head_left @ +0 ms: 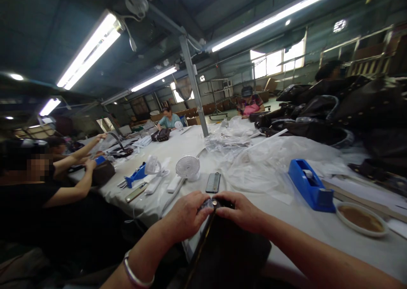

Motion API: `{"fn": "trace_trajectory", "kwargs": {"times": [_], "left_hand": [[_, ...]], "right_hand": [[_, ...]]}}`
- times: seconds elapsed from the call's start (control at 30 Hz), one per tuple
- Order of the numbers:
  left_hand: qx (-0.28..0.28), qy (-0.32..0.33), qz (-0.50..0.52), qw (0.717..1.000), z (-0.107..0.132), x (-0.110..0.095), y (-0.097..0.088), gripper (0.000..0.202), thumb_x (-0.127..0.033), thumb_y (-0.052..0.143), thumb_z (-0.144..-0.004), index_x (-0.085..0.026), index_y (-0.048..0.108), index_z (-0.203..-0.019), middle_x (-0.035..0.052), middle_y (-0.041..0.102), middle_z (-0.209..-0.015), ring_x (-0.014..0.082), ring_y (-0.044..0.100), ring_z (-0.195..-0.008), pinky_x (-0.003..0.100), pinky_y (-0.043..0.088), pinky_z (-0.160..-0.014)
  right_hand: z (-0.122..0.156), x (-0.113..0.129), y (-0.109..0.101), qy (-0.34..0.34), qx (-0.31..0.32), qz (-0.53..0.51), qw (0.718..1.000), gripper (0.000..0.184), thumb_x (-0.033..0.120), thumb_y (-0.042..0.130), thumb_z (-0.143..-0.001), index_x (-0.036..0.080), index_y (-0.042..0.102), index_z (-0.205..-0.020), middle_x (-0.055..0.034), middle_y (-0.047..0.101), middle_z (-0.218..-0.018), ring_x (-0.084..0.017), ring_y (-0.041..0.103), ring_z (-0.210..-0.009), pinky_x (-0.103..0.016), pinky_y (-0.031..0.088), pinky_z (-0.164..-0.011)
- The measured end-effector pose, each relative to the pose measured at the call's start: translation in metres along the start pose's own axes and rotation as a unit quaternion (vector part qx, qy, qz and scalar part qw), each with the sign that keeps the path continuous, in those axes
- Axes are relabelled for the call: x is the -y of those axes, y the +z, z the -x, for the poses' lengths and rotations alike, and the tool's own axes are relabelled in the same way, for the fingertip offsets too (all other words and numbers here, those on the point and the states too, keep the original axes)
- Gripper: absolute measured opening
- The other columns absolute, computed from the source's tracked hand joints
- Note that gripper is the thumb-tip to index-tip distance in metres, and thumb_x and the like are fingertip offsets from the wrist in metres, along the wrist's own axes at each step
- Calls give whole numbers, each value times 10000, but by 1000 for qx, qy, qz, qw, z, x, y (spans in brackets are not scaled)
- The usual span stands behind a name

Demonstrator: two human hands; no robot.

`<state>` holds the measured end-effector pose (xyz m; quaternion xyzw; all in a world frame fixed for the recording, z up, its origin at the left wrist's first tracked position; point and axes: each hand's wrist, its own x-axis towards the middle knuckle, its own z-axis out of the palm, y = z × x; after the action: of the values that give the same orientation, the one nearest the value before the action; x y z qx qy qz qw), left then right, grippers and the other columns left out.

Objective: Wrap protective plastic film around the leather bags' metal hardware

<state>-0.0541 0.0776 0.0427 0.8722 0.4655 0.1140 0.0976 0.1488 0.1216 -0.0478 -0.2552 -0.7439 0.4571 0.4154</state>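
A dark leather-like bag (232, 251) stands at the table's near edge, its lower part lost in shadow. Both of my hands meet at its top edge, around a round metal stud (214, 203). My left hand (187, 215), with a silver bangle on the wrist, is closed on a crumpled bit of clear plastic wrap (207, 204) beside the stud. Fingers and thumb of my right hand (241, 210) pinch the dark top edge of the bag just right of it. A phone (213, 183) lies flat just beyond my hands.
Small white fans (187, 167) stand ahead. To the right are a blue tape dispenser (310, 185), a dish of brown stuff (361, 219) and heaped dark bags (359, 102). Clear plastic sheeting (260, 162) covers the middle right. A co-worker's arms (76, 187) reach over the table at left.
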Motion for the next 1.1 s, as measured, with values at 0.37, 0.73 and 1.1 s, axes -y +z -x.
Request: {"fn": "trace_trajectory", "kwargs": {"times": [0.37, 0.73, 1.1], "left_hand": [[7, 1, -14, 1000, 3, 4, 10, 209, -294, 470, -980, -185, 609, -1092, 84, 621, -977, 225, 589, -919, 346, 485, -833], [-35, 14, -26, 999, -6, 2, 33, 217, -236, 450, -976, -150, 615, -1088, 105, 645, -974, 243, 598, -926, 380, 489, -852], [42, -60, 103, 992, 0, 10, 12, 376, -320, 704, -819, -174, 620, -1155, 61, 696, -1032, 227, 645, -920, 334, 498, -818]], "right_hand": [[7, 0, 12, -47, -56, 13, 997, 228, 189, 700, -843, 256, 774, -1048, -41, 745, -1042, -225, 663, -987, -335, 490, -929], [8, 0, 12, -74, -64, 75, 992, 178, 173, 670, -876, 201, 758, -1028, -69, 731, -1017, -204, 666, -962, -310, 507, -906], [11, -3, 3, -82, -31, 120, 989, 245, 167, 707, -838, 171, 733, -1082, -95, 728, -1059, -225, 667, -969, -337, 519, -890]]}}
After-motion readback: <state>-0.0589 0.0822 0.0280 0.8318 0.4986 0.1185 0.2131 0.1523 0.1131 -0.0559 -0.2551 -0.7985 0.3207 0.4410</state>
